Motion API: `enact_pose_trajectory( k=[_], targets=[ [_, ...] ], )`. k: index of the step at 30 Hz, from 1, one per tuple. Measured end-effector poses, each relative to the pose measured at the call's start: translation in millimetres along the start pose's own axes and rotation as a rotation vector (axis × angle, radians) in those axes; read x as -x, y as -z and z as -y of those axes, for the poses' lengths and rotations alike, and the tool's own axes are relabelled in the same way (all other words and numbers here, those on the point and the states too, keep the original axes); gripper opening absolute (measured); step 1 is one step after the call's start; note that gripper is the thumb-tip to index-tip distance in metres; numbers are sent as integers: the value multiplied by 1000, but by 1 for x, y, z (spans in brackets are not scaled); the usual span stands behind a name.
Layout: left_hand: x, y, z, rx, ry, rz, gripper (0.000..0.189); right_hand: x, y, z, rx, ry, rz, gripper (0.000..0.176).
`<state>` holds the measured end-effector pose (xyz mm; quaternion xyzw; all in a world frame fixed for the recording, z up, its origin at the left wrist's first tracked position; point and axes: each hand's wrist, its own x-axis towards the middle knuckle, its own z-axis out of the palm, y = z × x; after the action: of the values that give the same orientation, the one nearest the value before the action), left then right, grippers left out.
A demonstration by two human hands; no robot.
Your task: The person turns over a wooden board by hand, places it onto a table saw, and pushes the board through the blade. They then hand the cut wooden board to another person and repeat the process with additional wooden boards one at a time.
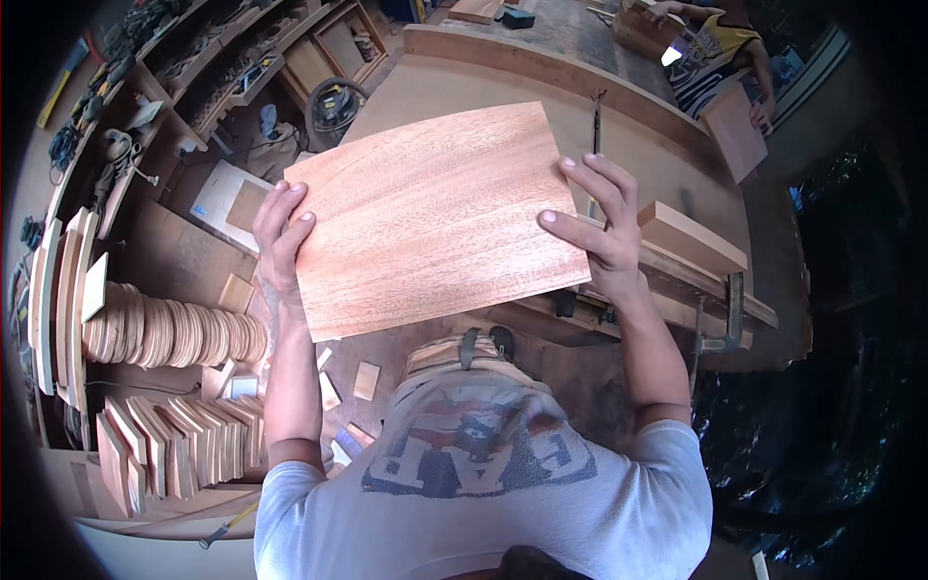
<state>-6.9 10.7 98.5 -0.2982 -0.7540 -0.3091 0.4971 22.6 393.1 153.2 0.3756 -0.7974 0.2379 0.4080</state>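
Here, board (435, 217) above workbench (483, 87), tool shelves (222, 58)

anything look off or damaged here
Nothing looks damaged. The wooden board, held by its edges between the left hand and the right hand, shows an even face with no visible cracks. The only untidy spot is a few small offcuts scattered on the floor below it.

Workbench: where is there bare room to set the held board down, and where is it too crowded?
The workbench is bare beyond the board, between its raised far edge and the metal bar, and again between that bar and the wood block. Crowded: the row of round discs and stacked square boards by the left hand.
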Motion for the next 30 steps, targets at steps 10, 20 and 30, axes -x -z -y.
enact_pose_trajectory(
  k=[10, 20, 30],
  targets=[
    [25, 16, 7, -217, -79, -101, 44, 44, -38, 4, 177, 142, -134, 30],
    [0, 13, 14, -62, -28, 140, 36, 41, -40, 7, -190, -204, -123, 51],
    [-9, -9, -29, 851, 1335, 501, 69, 36, -31, 3, -912, -1396, -24, 69]
  ],
)
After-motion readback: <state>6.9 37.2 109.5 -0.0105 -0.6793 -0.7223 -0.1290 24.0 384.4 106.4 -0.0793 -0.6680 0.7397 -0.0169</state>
